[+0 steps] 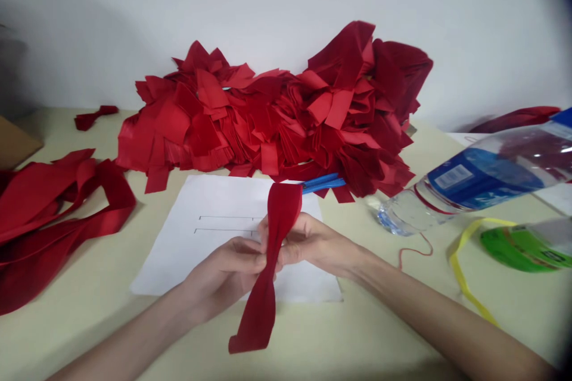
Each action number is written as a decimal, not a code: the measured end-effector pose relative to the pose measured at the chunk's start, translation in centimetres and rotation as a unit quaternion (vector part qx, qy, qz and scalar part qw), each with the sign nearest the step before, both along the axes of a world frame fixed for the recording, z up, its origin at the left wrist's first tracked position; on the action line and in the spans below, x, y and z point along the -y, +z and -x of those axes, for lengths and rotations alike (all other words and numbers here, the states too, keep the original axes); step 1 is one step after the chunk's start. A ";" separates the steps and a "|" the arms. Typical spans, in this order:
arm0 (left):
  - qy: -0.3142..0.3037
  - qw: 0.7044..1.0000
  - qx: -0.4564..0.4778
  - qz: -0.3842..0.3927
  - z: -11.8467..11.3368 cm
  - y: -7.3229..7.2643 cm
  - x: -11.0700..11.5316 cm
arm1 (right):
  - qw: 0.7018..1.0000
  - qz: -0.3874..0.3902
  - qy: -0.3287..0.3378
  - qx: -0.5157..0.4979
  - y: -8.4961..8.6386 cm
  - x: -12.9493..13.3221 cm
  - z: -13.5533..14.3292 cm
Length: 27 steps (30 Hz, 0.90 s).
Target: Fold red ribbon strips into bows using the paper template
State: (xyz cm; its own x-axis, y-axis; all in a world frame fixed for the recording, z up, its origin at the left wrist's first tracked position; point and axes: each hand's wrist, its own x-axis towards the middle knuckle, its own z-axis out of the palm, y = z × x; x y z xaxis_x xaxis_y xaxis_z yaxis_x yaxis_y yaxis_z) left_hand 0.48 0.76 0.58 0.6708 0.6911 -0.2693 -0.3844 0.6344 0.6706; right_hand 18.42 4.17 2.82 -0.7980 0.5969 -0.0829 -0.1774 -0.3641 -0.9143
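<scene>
Apparently gathering: fingers of left hand (233,269) and right hand (308,241) pinch red velvet ribbon (274,238) mid-length; next move likely wants folds held tight.

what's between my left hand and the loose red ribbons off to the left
In the head view, going from the left hand: the white sheet's left part, then some tabletop, then the red ribbons.

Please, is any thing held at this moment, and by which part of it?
Yes. The left hand and the right hand together hold a red ribbon, with the fingers at its narrow, gathered middle.
</scene>
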 end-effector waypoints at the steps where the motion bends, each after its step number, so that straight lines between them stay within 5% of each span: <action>1: -0.010 1.000 0.000 -0.001 0.0 0.0 0.0 | 1.000 -0.002 -0.002 -0.008 -0.1 0.1 0.1; 10: -0.048 0.999 -0.015 0.006 0.1 0.2 -0.2 | 0.998 0.002 -0.062 -0.009 -0.8 0.7 0.2; 27: -0.050 0.981 -0.125 -0.142 0.8 1.1 -0.8 | 0.988 0.002 -0.149 0.043 -0.4 1.6 0.8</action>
State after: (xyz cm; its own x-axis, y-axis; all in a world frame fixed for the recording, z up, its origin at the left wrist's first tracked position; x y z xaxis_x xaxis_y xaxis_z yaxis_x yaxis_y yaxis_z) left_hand -0.30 1.57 1.71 0.6769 0.6956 -0.2407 -0.1306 0.4353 0.8908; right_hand 17.59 2.60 2.42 -0.5770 0.8037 -0.1456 -0.1986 -0.3109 -0.9294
